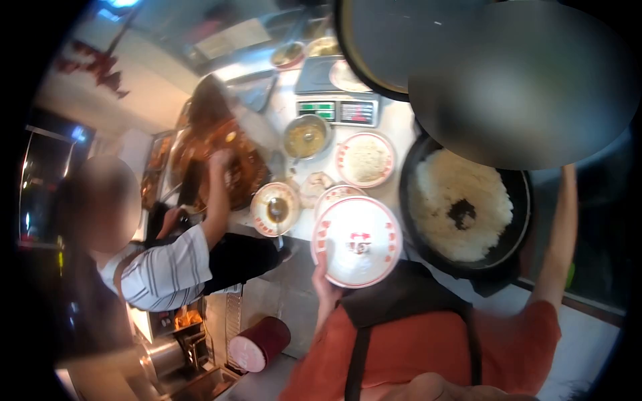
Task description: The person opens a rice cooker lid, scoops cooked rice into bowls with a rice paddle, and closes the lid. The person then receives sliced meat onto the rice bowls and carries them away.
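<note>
Gripped at its lower left rim by my left hand (326,287), a white bowl (359,242) with red markings shows nothing in it. My right arm stretches up at the right, and a blurred oval hides its hand. Left of that arm, a large black pot (409,234) holds white rice (461,200) with a dark gap in the middle. A big round dark lid or pan (374,40) is partly visible above the pot.
Behind the held bowl are a rice-filled bowl (364,159), a metal pot (307,136), a bowl with brown sauce (275,209) and a digital scale (338,111). At left, a co-worker (167,264) reaches over a large pan of brown food (244,164).
</note>
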Tool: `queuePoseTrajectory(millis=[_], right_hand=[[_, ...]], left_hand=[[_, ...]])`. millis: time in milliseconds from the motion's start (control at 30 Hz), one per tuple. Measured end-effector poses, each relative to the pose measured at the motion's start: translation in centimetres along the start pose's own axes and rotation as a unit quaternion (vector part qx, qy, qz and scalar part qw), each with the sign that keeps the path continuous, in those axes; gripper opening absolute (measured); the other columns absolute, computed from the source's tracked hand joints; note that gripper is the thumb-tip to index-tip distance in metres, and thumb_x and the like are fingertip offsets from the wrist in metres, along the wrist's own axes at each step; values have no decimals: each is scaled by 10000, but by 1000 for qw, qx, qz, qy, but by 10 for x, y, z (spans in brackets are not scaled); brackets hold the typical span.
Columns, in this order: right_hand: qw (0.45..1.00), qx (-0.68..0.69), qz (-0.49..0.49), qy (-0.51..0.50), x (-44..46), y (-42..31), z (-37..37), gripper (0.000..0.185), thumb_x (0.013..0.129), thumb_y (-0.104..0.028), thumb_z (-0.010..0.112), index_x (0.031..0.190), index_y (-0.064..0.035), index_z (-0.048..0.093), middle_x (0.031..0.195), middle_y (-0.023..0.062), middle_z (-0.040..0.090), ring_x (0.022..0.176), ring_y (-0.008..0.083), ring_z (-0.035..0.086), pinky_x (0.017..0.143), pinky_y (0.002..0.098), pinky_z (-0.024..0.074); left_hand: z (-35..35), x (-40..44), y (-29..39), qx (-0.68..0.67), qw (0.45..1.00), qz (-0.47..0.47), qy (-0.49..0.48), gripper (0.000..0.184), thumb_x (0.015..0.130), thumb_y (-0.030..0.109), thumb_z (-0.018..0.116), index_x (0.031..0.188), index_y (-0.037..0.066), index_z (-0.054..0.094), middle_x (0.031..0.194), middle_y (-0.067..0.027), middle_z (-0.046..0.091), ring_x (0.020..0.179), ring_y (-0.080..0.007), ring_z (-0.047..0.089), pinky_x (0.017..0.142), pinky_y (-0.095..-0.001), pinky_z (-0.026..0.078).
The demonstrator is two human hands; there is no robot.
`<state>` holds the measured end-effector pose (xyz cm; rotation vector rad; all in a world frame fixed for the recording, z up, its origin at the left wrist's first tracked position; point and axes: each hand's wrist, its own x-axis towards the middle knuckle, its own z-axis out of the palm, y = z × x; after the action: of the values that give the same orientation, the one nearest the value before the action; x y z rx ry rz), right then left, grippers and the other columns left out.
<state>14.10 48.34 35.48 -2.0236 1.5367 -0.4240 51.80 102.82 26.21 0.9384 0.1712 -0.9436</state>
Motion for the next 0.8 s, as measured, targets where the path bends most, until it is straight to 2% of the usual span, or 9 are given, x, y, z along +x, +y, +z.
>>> queuePoseTrajectory(millis=[133, 200, 233, 400, 467, 533, 600, 733, 800], right_hand=[[984, -166, -59, 30, -56, -57, -49, 201, 802, -150, 489, 717, 30, 515, 488, 91, 454, 396, 190, 485, 409, 354, 381], [986, -158, -29, 42, -107, -106, -36, 178, 775, -133, 529, 724, 38, 518, 515, 105, 471, 396, 190, 479, 403, 349, 378], [976, -218, -18, 7, -117, -116, -30, 169, 768, -141, 556, 750, 28, 549, 581, 147, 538, 484, 249, 552, 464, 369, 420], [918, -394, -52, -13, -152, -173, 43, 136, 762, -137, 565, 796, -14, 611, 816, 211, 616, 775, 374, 605, 675, 435, 471], [884, -455, -109, 10, -141, -163, 74, 122, 763, -111, 546, 823, -21, 603, 793, 202, 614, 755, 359, 608, 672, 441, 477], [823, -522, -224, -22, -118, -133, 117, 151, 755, -77, 525, 888, -32, 579, 779, 183, 610, 724, 343, 612, 655, 431, 485], [782, -565, -252, -79, -129, -158, 129, 209, 739, -54, 513, 945, -39, 546, 783, 164, 603, 714, 320, 616, 646, 417, 491], [790, -542, -270, -97, -136, -148, 141, 358, 702, -34, 513, 1060, -27, 521, 818, 165, 596, 731, 309, 608, 653, 398, 489], [788, -524, -295, -131, -153, -156, 141, 241, 677, -13, 497, 915, -18, 537, 816, 184, 592, 739, 336, 601, 644, 408, 490]], left_hand=[[6, 7, 11, -12, 998, -65, -18, 491, 921, 327, 452, 1235, -50, 426, 1178, -194, 531, 1053, -268, 543, 931, -370, 413], [6, 11, 16, -11, 995, -91, -35, 508, 922, 330, 454, 1270, -33, 389, 1211, -188, 506, 1086, -271, 515, 946, -375, 395], [3, 15, 15, -18, 995, -88, -53, 512, 925, 330, 449, 1276, -36, 379, 1211, -185, 506, 1088, -272, 513, 946, -374, 395], [-17, 23, 10, -51, 982, -138, -121, 504, 933, 317, 440, 1288, -34, 364, 1200, -173, 510, 1097, -262, 505, 944, -365, 398], [-26, 26, 2, -19, 986, -126, -107, 522, 934, 325, 412, 1310, -29, 334, 1252, -199, 466, 1111, -288, 500, 963, -377, 390], [-29, 20, 4, -30, 984, -129, -122, 522, 932, 315, 422, 1318, -23, 326, 1245, -187, 473, 1105, -282, 503, 961, -371, 392], [-31, 19, -2, -47, 976, -140, -159, 522, 928, 302, 438, 1322, -18, 320, 1239, -171, 482, 1100, -265, 508, 960, -363, 394], [-33, 25, -1, -12, 961, -153, -229, 540, 919, 318, 469, 1326, -5, 322, 1233, -139, 498, 1096, -215, 520, 946, -340, 407], [-32, 26, -3, -19, 959, -148, -239, 547, 916, 320, 476, 1329, -3, 320, 1235, -134, 497, 1102, -207, 515, 950, -338, 402]])
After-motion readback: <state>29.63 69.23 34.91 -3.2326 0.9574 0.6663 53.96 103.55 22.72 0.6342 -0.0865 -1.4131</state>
